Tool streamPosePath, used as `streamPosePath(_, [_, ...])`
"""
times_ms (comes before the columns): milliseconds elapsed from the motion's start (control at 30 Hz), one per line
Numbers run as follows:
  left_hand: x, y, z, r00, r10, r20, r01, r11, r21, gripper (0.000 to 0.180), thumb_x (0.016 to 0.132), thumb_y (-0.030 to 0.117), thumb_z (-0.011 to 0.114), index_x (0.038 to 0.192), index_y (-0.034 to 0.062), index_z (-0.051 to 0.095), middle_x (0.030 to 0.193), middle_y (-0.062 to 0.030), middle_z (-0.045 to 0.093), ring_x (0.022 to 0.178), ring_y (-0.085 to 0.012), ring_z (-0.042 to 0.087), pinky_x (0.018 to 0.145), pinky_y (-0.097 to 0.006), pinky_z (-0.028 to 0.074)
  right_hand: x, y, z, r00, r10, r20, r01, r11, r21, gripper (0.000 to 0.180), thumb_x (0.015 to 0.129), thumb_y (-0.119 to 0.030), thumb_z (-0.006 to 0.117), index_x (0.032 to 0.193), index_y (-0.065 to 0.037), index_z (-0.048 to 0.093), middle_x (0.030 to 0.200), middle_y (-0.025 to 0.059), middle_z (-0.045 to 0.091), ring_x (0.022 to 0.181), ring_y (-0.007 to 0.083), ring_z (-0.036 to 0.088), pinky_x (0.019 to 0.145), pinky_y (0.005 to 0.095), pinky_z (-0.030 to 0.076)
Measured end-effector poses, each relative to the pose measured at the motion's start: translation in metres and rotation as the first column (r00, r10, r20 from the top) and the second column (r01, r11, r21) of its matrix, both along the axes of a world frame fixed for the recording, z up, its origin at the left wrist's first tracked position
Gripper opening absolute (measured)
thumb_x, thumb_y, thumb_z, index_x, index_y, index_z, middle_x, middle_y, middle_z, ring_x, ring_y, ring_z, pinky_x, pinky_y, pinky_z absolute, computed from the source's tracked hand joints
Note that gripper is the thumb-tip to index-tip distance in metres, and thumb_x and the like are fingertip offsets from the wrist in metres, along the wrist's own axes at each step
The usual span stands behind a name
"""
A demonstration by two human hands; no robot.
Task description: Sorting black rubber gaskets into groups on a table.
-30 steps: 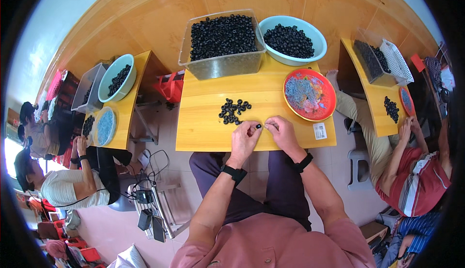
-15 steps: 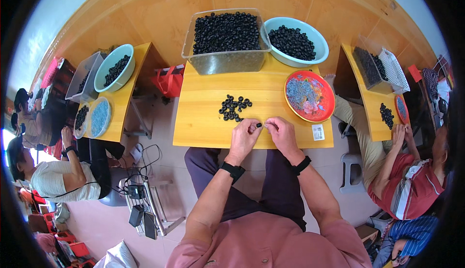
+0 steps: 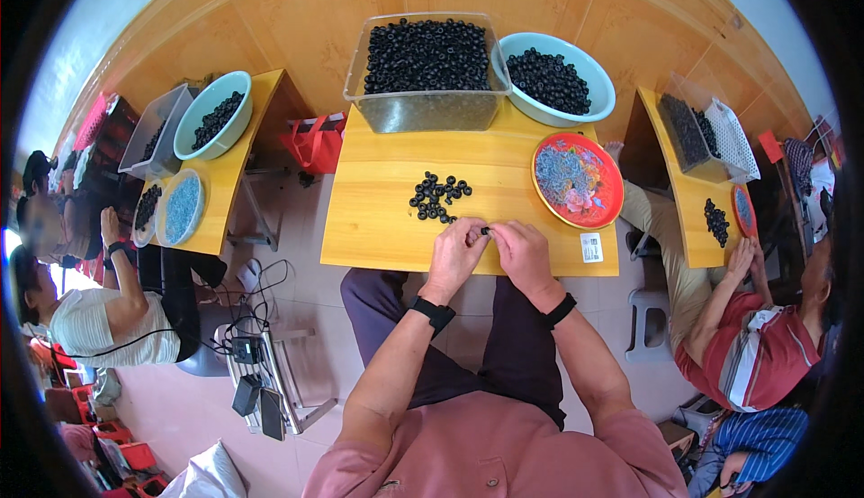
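Close to the front edge of the table, my left hand (image 3: 456,253) pinches a small black ring-shaped part (image 3: 485,230) between thumb and fingertips. My right hand (image 3: 522,251) meets it from the other side, its thumb and forefinger pressed together against the part. Anything tiny inside that right pinch is too small to make out. Just beyond my hands lies a loose group of the same black parts (image 3: 436,194). To the right stands a red flowered tray (image 3: 601,213) holding a heap of small bluish-silver pieces (image 3: 562,172).
A clear plastic box (image 3: 432,116) and a light blue basin (image 3: 605,102), both full of black parts, stand at the table's (image 3: 378,228) back. A white label (image 3: 591,247) is at the right front. People work at side tables left (image 3: 211,228) and right (image 3: 688,219).
My right fingertips have closed in on the black part, which now sits between both hands and is partly covered. The view has shifted slightly.
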State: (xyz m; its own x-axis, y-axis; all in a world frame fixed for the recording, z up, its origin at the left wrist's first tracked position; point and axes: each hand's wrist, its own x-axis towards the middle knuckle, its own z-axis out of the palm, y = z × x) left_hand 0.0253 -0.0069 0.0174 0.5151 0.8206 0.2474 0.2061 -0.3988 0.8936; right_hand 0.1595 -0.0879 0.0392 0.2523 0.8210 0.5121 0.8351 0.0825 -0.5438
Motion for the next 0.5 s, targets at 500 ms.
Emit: streamPosePath(500, [-0.001,0.001,-0.003,0.997,0.054,0.053,-0.052,0.998,-0.043,0.02,0.084,0.008,0.076,0.101,0.0012,0.068,0.079,-0.0107,0.068,0.068,-0.0191,0.065,0.066,-0.031,0.054,0.003,0.014,0.018,0.976,-0.014,-0.216,-0.027,0.982,-0.188,0.01,0.087,-0.011,0.07,0.093,-0.004,0.07,0.086,0.0146,0.069,0.079,0.035,0.067,0.069,0.0417,0.054])
